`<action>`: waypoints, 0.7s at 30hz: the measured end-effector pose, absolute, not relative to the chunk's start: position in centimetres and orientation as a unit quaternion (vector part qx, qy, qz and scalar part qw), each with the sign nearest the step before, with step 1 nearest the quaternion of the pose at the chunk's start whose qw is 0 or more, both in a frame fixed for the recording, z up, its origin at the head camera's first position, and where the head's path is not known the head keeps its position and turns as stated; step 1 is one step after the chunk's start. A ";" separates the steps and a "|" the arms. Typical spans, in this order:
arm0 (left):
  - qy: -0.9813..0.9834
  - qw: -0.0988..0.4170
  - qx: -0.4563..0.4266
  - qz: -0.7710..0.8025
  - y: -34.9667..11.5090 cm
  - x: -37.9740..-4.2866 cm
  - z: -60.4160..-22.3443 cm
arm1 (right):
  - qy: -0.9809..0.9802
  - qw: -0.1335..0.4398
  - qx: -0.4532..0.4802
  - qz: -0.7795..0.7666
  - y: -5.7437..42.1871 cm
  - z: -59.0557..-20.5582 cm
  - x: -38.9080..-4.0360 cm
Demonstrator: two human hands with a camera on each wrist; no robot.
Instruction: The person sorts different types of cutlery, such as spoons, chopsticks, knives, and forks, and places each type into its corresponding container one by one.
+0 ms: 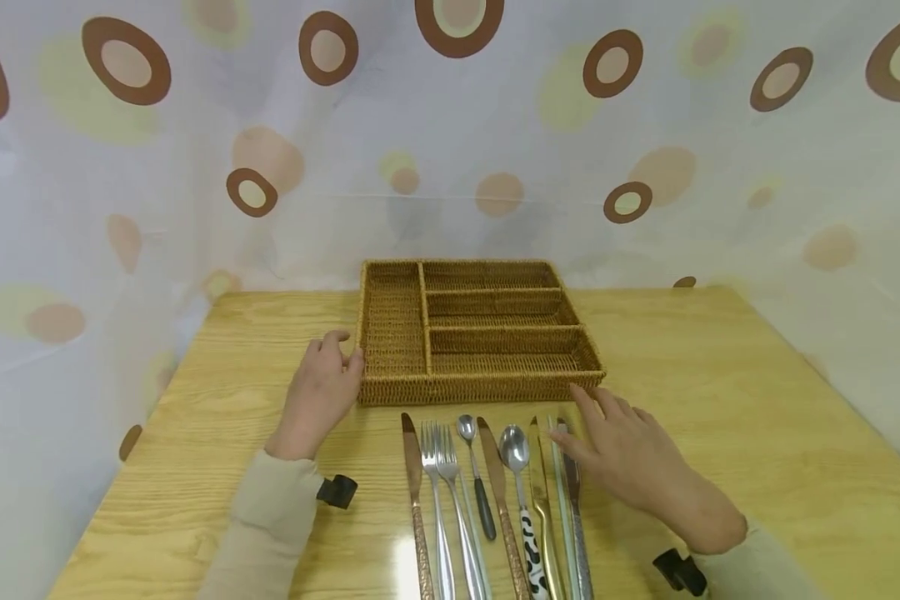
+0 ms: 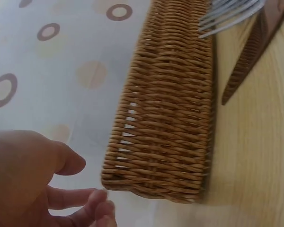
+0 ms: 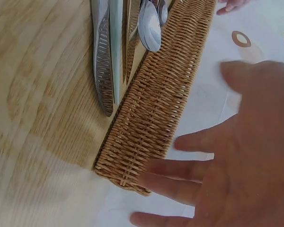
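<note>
A woven cutlery tray [image 1: 480,389] with several compartments sits toward the back of the table in the head view. My left hand [image 1: 319,387] is at its left front corner, fingers loosely bent and thumb beside the wall. In the left wrist view the fingertips [image 2: 104,210] are right by the corner of the wicker. At the opposite front corner is my right hand [image 1: 633,450], its fingers spread and holding nothing. The right wrist view shows these fingers [image 3: 175,187] overlapping the tray's end.
Cutlery lies in a row before the tray: copper-coloured knives [image 1: 414,475], forks [image 1: 447,467], a small spoon [image 1: 467,427], a larger spoon [image 1: 515,448] with a spotted handle, a gold knife [image 1: 539,483] and a dark-bladed knife [image 1: 572,479]. A patterned curtain [image 1: 450,225] hangs behind the wooden table [image 1: 757,417].
</note>
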State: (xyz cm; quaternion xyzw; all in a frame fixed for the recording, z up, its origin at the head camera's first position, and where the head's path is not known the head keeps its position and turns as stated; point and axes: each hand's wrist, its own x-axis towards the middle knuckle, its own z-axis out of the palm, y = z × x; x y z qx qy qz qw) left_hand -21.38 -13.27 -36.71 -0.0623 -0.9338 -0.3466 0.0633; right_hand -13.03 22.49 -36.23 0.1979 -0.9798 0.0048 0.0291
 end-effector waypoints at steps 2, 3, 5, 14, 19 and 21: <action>-0.937 0.060 -0.050 -0.342 -13.3 -21.6 -37.1 | -0.972 0.032 0.231 -0.035 22.7 -36.0 -13.0; -0.938 0.057 -0.045 -0.339 -13.3 -21.8 -37.3 | -0.973 0.012 0.227 -0.026 22.7 -35.9 -13.0; -0.939 0.046 -0.039 -0.339 -13.3 -22.0 -37.6 | -0.976 -0.030 0.216 0.001 22.6 -36.1 -12.9; -0.936 -0.012 -0.046 -0.347 -13.3 -22.3 -39.0 | -0.976 -0.149 0.116 0.105 22.1 -38.0 -9.9; -0.938 0.005 -0.069 -0.339 -12.9 -21.9 -39.6 | -0.973 -0.162 0.120 0.114 21.8 -38.3 -8.5; -0.947 0.055 -0.122 -0.293 -12.8 -21.7 -39.9 | -0.973 -0.158 0.119 0.123 21.7 -38.3 -8.4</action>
